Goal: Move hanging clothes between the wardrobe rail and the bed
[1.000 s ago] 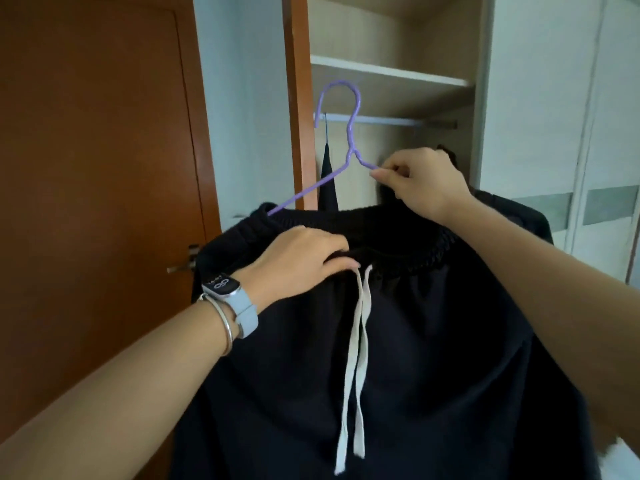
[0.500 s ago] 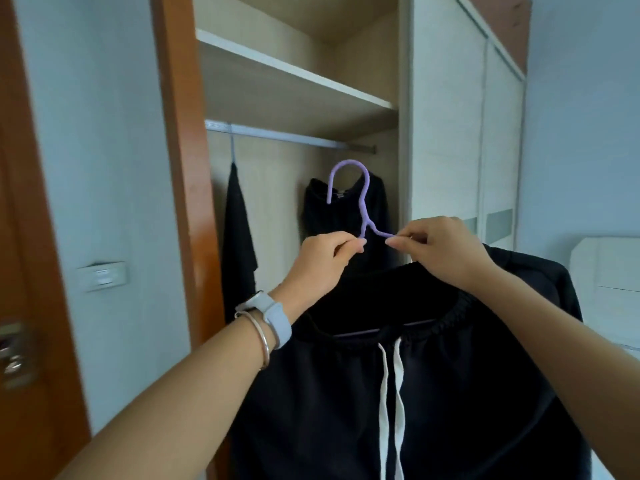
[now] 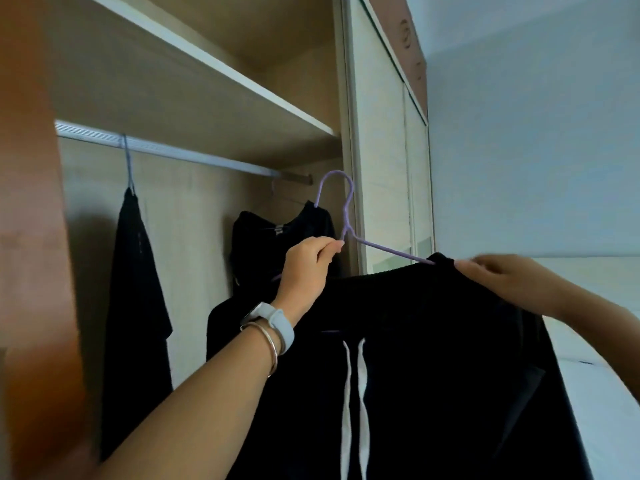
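Observation:
A purple wire hanger (image 3: 346,209) carries black drawstring trousers (image 3: 433,358) with two white cords. My left hand (image 3: 310,263) pinches the hanger at its neck, just under the hook. My right hand (image 3: 498,277), blurred, holds the trousers' waistband at the hanger's right shoulder. The hook is below and to the right of the silver wardrobe rail (image 3: 180,155), not touching it.
A dark garment (image 3: 135,299) hangs at the rail's left end and another black garment (image 3: 277,244) hangs behind my left hand. A shelf (image 3: 221,84) runs above the rail. The wardrobe's sliding door (image 3: 384,168) stands to the right, a brown wooden post (image 3: 31,237) to the left.
My head has tilted up towards the rail. The hanger with the trousers has risen, my left hand went from the waistband to the hanger's neck, and my right hand slid out to the right shoulder.

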The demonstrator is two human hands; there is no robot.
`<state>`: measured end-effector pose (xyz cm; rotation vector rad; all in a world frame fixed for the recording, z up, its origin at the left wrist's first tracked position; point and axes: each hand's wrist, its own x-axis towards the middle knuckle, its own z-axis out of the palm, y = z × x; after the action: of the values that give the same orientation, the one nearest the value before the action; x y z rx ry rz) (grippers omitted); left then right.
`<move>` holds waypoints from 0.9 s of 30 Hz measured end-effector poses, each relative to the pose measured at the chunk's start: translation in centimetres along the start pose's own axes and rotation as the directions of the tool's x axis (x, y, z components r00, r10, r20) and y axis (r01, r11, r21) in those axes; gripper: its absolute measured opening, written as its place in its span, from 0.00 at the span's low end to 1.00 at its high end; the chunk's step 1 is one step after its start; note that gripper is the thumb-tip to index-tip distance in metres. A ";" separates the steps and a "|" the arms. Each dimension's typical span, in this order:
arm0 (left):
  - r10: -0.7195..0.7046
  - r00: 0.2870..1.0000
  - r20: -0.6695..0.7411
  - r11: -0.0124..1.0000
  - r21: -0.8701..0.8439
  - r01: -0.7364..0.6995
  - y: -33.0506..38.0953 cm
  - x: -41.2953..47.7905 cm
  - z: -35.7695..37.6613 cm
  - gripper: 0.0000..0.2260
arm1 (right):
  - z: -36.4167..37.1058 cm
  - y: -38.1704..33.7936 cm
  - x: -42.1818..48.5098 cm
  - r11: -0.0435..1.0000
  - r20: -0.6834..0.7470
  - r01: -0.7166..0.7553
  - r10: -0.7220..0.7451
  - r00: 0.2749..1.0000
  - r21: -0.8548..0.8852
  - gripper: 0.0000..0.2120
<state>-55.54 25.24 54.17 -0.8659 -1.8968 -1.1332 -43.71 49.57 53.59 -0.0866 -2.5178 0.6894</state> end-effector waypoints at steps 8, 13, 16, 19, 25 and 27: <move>0.000 0.999 -0.047 0.989 0.150 0.007 -9.6 6.6 0.2 0.10 | 4.3 -1.6 9.2 0.965 0.154 0.139 -0.176 0.972 0.223 0.17; -0.069 0.988 -0.135 0.926 0.359 0.113 -15.3 10.6 0.1 0.12 | 8.4 -3.0 17.8 0.904 0.146 0.168 -0.242 0.959 0.394 0.13; -0.056 0.964 -0.261 0.862 0.475 0.178 -17.3 13.4 0.8 0.11 | 9.7 -3.8 22.6 0.873 0.132 0.188 -0.274 0.953 0.450 0.13; -0.136 0.899 -0.416 0.890 0.348 0.296 -17.2 16.2 2.0 0.10 | 10.5 -4.7 26.8 0.845 0.101 0.217 -0.302 0.948 0.489 0.12; -0.411 0.889 -0.203 0.886 0.142 0.442 -16.6 22.7 5.8 0.19 | 11.9 -7.7 33.7 0.755 0.033 0.205 -0.287 0.957 0.622 0.10; -0.424 0.878 -0.224 0.889 0.079 0.450 -17.0 24.8 6.0 0.16 | 12.7 -9.1 35.6 0.736 0.042 0.174 -0.265 0.963 0.654 0.11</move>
<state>-83.39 28.48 66.54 -0.2341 -2.0213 -1.2871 -80.05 42.74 65.48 0.5165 -2.2039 1.4573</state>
